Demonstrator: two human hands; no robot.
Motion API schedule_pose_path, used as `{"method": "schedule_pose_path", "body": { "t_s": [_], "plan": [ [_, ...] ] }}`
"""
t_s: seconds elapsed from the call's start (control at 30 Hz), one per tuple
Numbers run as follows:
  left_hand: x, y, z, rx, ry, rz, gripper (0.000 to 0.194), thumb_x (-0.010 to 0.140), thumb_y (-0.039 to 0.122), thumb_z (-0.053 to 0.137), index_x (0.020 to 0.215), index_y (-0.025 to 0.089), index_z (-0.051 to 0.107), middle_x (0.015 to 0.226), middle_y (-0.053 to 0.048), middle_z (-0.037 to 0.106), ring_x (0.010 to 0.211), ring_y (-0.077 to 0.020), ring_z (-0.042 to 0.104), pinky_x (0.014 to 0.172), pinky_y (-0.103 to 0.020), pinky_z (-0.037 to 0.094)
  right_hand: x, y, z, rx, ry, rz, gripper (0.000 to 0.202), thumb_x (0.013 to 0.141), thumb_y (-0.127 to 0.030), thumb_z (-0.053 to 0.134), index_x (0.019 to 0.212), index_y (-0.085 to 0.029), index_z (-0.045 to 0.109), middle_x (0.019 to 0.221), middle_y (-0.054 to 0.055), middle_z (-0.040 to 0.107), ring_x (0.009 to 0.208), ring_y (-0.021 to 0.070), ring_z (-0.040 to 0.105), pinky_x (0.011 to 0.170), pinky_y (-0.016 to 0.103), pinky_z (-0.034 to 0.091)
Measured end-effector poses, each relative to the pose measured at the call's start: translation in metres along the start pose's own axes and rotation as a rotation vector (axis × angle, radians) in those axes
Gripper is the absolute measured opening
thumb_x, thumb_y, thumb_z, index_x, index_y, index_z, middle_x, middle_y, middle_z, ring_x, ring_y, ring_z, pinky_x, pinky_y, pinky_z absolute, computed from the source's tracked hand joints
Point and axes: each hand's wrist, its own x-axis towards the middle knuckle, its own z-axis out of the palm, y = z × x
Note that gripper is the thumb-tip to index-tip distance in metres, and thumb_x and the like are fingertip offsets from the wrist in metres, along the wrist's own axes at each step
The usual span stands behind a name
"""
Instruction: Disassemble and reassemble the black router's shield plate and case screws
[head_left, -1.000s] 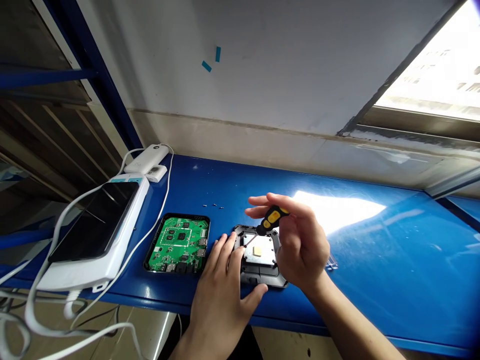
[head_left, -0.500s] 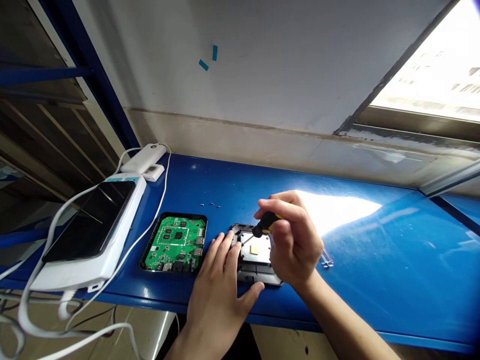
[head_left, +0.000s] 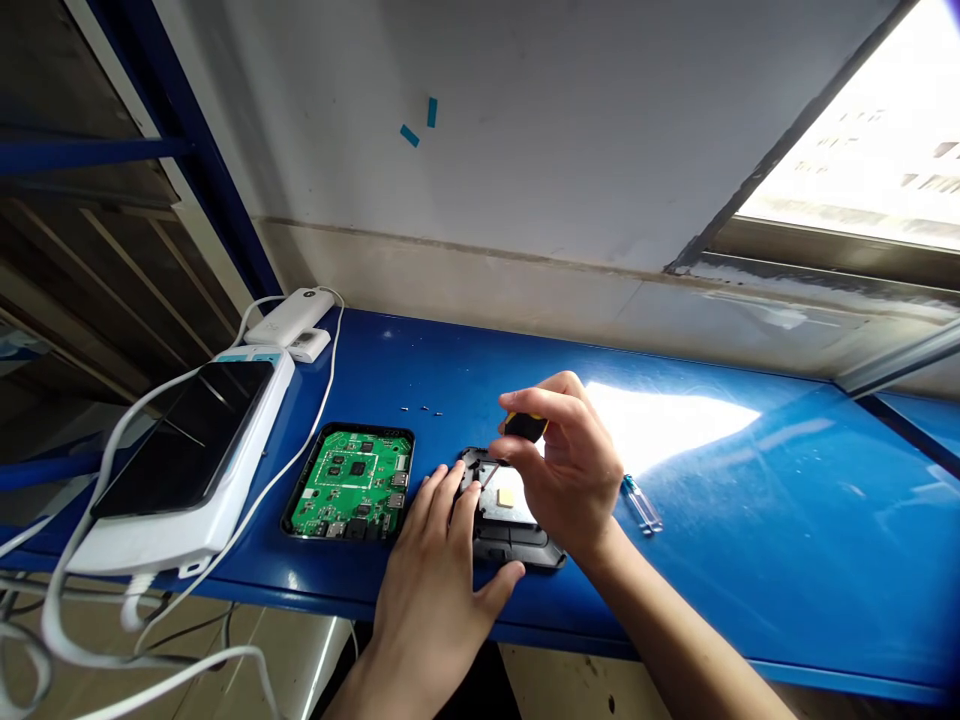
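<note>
My right hand (head_left: 574, 460) grips a black-and-yellow screwdriver (head_left: 524, 427), its thin shaft slanting down to the upper left of a metal plate. That plate (head_left: 517, 508), with a yellow pad (head_left: 505, 497) on it, sits inside a black plastic cover (head_left: 525, 553). Spread fingers of my left hand (head_left: 442, 570) rest along the cover's left edge, the thumb near its front. Left of that hand lies a green circuit board (head_left: 330, 490) in a black case. Behind the board are several small screws (head_left: 425, 408).
On the left stands a white power strip box (head_left: 161, 540) with a black phone (head_left: 191, 435) on it and white cables around. White adapters (head_left: 289, 318) lie behind. A clear-handled screwdriver (head_left: 642, 505) lies right of my right hand. The blue table (head_left: 787, 560) meets a wall.
My right hand has shifted slightly left and turned with the screwdriver, uncovering more of the clear-handled screwdriver. My left hand stays at the cover.
</note>
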Motion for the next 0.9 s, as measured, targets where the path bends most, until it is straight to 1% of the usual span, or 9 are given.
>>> {"method": "schedule_pose_path", "body": {
  "t_s": [0.1, 0.17, 0.3, 0.47, 0.6, 0.67, 0.73, 0.8, 0.9],
  "plan": [
    [0.001, 0.0, -0.001, -0.009, -0.005, -0.002, 0.065, 0.086, 0.051, 0.068, 0.137, 0.013, 0.055, 0.155, -0.018, 0.051, 0.144, -0.0383, 0.046, 0.109, -0.057, 0.051, -0.001, -0.001, -0.004, 0.064, -0.03, 0.071, 0.023, 0.103, -0.022, 0.053, 0.122, -0.026, 0.065, 0.105, 0.006, 0.068, 0.085, 0.0167, 0.07, 0.073, 0.036, 0.061],
    [0.002, 0.0, -0.001, -0.014, -0.007, -0.006, 0.064, 0.086, 0.05, 0.068, 0.137, 0.013, 0.056, 0.155, -0.018, 0.052, 0.144, -0.0382, 0.046, 0.109, -0.056, 0.052, 0.0, -0.002, -0.006, 0.085, -0.042, 0.095, 0.027, 0.103, -0.017, 0.051, 0.125, -0.026, 0.064, 0.107, 0.006, 0.071, 0.088, 0.0168, 0.073, 0.076, 0.036, 0.062],
    [0.003, 0.002, -0.002, -0.025, -0.013, -0.018, 0.064, 0.085, 0.047, 0.07, 0.137, 0.013, 0.057, 0.155, -0.018, 0.051, 0.145, -0.0397, 0.044, 0.109, -0.059, 0.051, 0.004, 0.0, -0.007, 0.098, -0.057, 0.103, 0.029, 0.094, -0.018, 0.068, 0.121, -0.028, 0.068, 0.098, 0.003, 0.071, 0.089, 0.0178, 0.072, 0.076, 0.035, 0.064],
    [0.003, 0.002, -0.002, -0.04, -0.04, -0.045, 0.065, 0.085, 0.046, 0.07, 0.139, 0.014, 0.055, 0.155, -0.018, 0.051, 0.146, -0.0399, 0.044, 0.11, -0.058, 0.05, 0.006, 0.003, -0.002, 0.037, 0.001, 0.074, 0.029, 0.079, -0.022, 0.086, 0.105, -0.028, 0.074, 0.082, -0.001, 0.058, 0.07, 0.0142, 0.06, 0.062, 0.031, 0.061],
    [0.002, 0.001, 0.0, -0.037, -0.027, -0.041, 0.064, 0.085, 0.047, 0.069, 0.139, 0.017, 0.054, 0.155, -0.016, 0.052, 0.145, -0.0391, 0.045, 0.11, -0.057, 0.05, 0.003, -0.003, -0.005, 0.066, -0.047, 0.017, 0.022, 0.094, -0.021, 0.068, 0.115, -0.027, 0.072, 0.091, 0.003, 0.063, 0.076, 0.015, 0.065, 0.064, 0.032, 0.061],
    [0.002, 0.0, 0.001, -0.037, -0.012, -0.03, 0.063, 0.085, 0.046, 0.068, 0.139, 0.017, 0.054, 0.156, -0.016, 0.051, 0.145, -0.0384, 0.045, 0.11, -0.056, 0.051, 0.002, -0.007, -0.008, 0.103, -0.111, 0.026, 0.03, 0.101, -0.017, 0.054, 0.127, -0.026, 0.067, 0.104, 0.006, 0.068, 0.085, 0.0165, 0.07, 0.071, 0.034, 0.063],
    [0.002, 0.0, 0.0, -0.038, -0.001, -0.02, 0.063, 0.085, 0.045, 0.069, 0.139, 0.017, 0.054, 0.155, -0.016, 0.052, 0.145, -0.0385, 0.046, 0.11, -0.056, 0.05, 0.0, -0.01, -0.01, 0.126, -0.147, 0.039, 0.036, 0.101, -0.013, 0.051, 0.133, -0.027, 0.063, 0.109, 0.007, 0.07, 0.091, 0.0175, 0.072, 0.076, 0.036, 0.064],
    [0.002, 0.001, -0.001, -0.039, -0.001, -0.017, 0.064, 0.084, 0.045, 0.069, 0.139, 0.016, 0.054, 0.154, -0.017, 0.052, 0.144, -0.0395, 0.046, 0.11, -0.057, 0.051, 0.0, -0.009, -0.011, 0.118, -0.138, 0.054, 0.036, 0.099, -0.013, 0.059, 0.131, -0.028, 0.065, 0.105, 0.006, 0.071, 0.091, 0.0182, 0.072, 0.077, 0.037, 0.065],
    [0.003, 0.003, -0.003, -0.039, -0.012, -0.02, 0.064, 0.084, 0.045, 0.07, 0.139, 0.015, 0.055, 0.154, -0.018, 0.053, 0.143, -0.0408, 0.047, 0.109, -0.057, 0.051, 0.001, -0.004, -0.009, 0.034, -0.063, 0.062, 0.029, 0.089, -0.025, 0.076, 0.118, -0.027, 0.071, 0.091, 0.003, 0.064, 0.079, 0.0176, 0.067, 0.068, 0.036, 0.063]
  ]
}}
